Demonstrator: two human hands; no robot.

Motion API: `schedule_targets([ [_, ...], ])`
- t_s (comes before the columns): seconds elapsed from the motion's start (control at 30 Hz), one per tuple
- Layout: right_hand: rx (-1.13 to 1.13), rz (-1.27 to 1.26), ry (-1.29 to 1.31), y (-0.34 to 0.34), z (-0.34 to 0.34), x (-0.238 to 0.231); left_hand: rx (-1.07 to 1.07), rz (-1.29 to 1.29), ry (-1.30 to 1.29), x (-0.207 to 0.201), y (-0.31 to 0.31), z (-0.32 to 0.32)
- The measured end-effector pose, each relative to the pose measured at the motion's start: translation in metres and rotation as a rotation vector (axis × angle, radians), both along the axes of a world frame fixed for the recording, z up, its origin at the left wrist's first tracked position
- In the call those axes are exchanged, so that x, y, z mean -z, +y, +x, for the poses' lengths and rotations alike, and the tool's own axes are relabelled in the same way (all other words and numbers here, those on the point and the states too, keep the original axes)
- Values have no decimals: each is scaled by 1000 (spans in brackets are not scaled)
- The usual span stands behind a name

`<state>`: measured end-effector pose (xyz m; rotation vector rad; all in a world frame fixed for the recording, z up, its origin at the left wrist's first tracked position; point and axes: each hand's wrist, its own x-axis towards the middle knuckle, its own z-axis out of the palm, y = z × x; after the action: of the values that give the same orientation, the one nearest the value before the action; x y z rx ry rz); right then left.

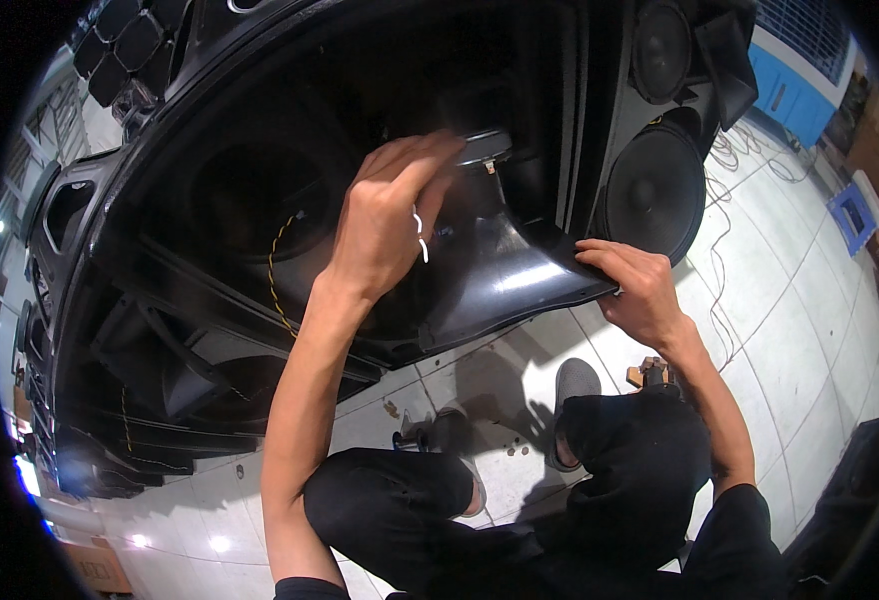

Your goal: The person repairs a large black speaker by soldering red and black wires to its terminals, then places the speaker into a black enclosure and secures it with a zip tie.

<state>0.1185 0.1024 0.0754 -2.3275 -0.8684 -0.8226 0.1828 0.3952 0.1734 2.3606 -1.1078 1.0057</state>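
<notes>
A glossy black speaker horn (515,270) lies in the open front of a large black speaker cabinet (590,100). At its narrow far end sits a round driver (485,148) with a shiny rim and a small terminal. My right hand (642,290) grips the horn's right edge, fingers over the top and thumb beneath. Close to the driver's left side, my left hand (390,215) is bent with its fingertips smeared by motion; whether they touch the driver is unclear. A short white strand (421,238) shows beside that palm.
A twisted yellow-black wire (278,275) hangs inside the cabinet on the left. Another cabinet with a round speaker cone (652,190) stands to the right. Loose cables (722,270) cross the tiled floor. A power tool (655,373) and small parts lie near my feet.
</notes>
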Motion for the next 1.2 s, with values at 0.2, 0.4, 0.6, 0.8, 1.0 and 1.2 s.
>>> schedule_targets([
  [0.2,56,-125,-164,18,-14,-12,14,-9,14,1,1,0],
  [0.4,34,-89,-160,17,-10,-9,20,-13,30,-1,0,-1],
  [0.6,-26,58,-4,-4,3,-15,0,0,-18,-2,-8,1],
  [0.8,-38,-65,-107,7,-2,-19,-3,-41,28,0,-2,-2],
  [1.0,70,-123,-211,13,-7,-10,8,-59,46,2,-2,-2],
  [1.2,71,-158,-219,20,-12,-11,14,-76,41,5,1,0],
])
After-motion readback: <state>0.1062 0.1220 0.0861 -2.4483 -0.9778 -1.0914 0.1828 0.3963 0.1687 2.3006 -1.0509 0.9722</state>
